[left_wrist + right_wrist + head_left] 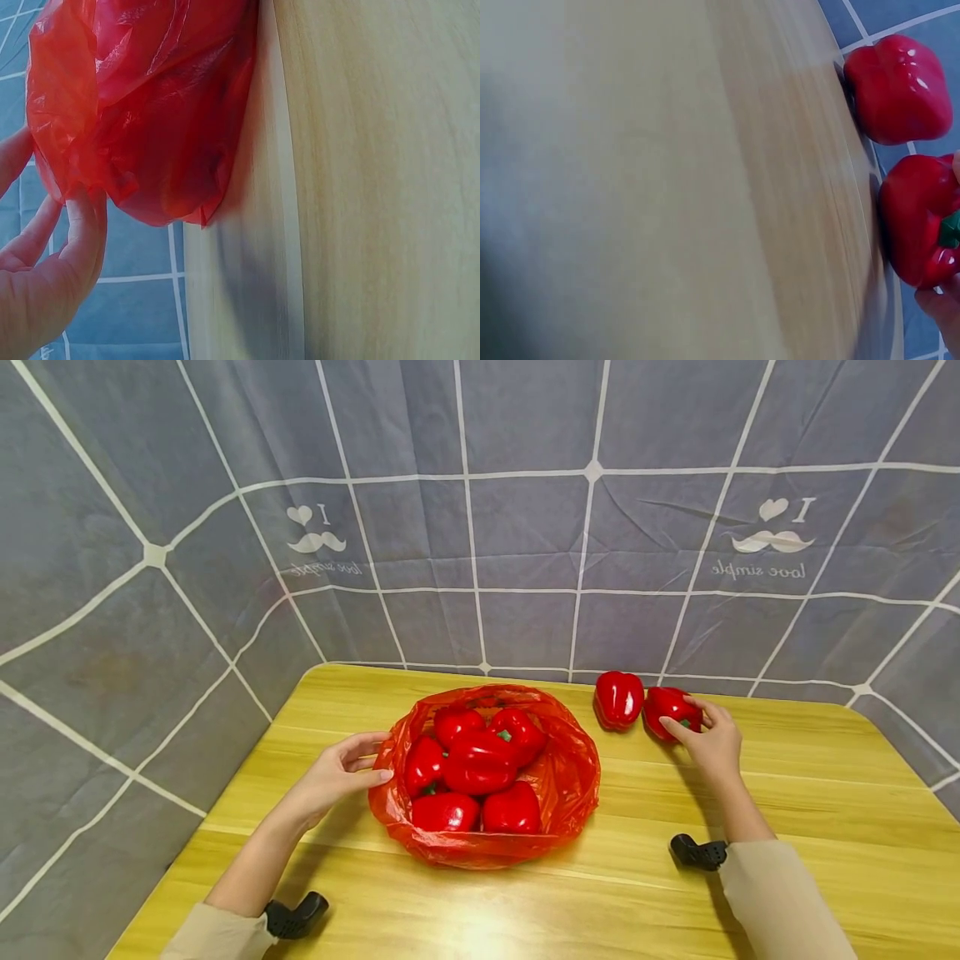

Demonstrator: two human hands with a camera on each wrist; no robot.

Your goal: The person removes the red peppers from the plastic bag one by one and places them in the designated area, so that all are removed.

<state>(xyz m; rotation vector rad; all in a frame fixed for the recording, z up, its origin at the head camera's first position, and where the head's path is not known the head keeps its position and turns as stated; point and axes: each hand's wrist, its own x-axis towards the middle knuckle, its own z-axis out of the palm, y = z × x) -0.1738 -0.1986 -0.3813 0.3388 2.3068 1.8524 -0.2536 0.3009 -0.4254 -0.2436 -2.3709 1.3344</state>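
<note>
A red plastic bag sits wide open on the table with several red bell peppers inside. My left hand holds the bag's left rim, thumb over the edge and fingers along the outer side; the left wrist view shows fingertips against the thin plastic. At the back right, my right hand grips a red bell pepper between thumb and fingers. Its green stem faces my palm in the right wrist view. Another red bell pepper stands just left of it.
The yellow wood-grain table ends at the back against a grey curtain with white lines. Black wrist devices are worn at both sleeves. The bag stands between the left hand and the loose peppers.
</note>
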